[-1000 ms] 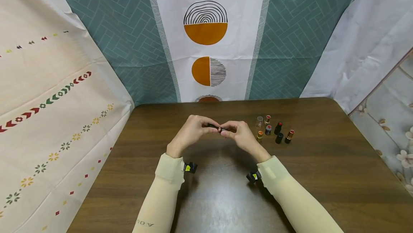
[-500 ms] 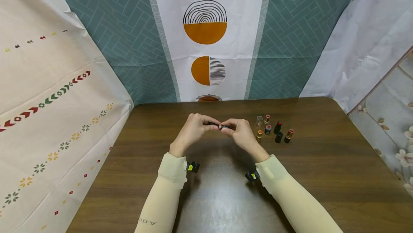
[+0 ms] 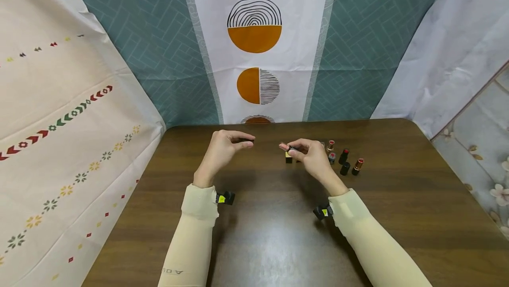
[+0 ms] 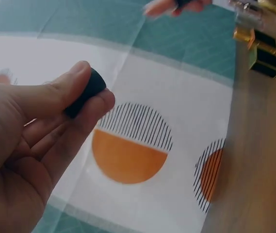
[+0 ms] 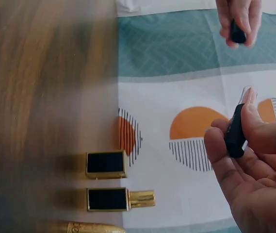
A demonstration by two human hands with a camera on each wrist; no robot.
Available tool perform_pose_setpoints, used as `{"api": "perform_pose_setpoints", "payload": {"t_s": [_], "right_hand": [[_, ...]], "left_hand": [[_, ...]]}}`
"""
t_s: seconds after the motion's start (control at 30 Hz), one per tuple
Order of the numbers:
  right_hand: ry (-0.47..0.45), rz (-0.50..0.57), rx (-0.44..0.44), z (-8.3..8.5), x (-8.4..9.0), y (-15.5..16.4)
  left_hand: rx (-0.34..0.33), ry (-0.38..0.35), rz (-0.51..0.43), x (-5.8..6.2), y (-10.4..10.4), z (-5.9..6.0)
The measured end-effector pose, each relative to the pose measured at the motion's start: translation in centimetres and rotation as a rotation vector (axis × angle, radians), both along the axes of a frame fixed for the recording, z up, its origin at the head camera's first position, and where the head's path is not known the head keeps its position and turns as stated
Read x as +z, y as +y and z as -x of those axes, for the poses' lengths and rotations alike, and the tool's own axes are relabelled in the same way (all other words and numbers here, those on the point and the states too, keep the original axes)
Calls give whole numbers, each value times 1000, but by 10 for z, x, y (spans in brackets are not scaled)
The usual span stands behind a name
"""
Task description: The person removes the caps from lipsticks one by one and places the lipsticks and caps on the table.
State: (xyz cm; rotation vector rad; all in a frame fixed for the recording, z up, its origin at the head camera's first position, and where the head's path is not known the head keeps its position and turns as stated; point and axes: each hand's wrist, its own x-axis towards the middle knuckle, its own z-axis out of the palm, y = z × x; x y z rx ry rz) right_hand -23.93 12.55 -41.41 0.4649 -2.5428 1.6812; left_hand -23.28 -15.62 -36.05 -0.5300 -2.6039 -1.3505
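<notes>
The left hand (image 3: 221, 151) pinches a small black cap (image 4: 85, 92) between thumb and curled fingers, and the right hand (image 3: 310, 156) pinches a slim dark lipstick body (image 5: 235, 131) the same way, its end pointing away from the palm. A second ago both hands were together over the middle of the table (image 3: 270, 234), fingertips meeting on one short dark tube; now they have drawn well apart, the left gone outward to its own side and the right toward the cluster beyond it. That reads as the cap having come off the tube, so the lipstick is now in two parts, one in each hand, both held above the table and touching nothing else. Just beside the right hand's fingers a small black-and-gold square lipstick (image 3: 288, 157) stands on the table, with what seems its open mate beside it in the right wrist view. Past the right hand stands a loose group of little lipsticks (image 3: 345, 162), some with red tips showing, none touched. Behind everything hang the patterned cloths (image 3: 254, 39).
</notes>
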Motion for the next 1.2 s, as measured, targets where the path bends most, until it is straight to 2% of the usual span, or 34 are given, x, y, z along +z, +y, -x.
{"api": "perform_pose_setpoints", "payload": {"t_s": [0.2,0.53,0.8,1.0,1.2], "right_hand": [[7,14,34,2,-1,-4],[-25,35,47,4,-4,-1],[-39,54,75,3,-7,-1],[-16,18,49,2,-8,0],[-17,21,52,2,-11,-1]], "left_hand": [[-59,2,36,-7,12,2],[-90,24,74,-14,21,5],[-112,-6,89,-19,25,4],[-117,1,80,-22,27,4],[-131,-31,73,-25,28,4]]}}
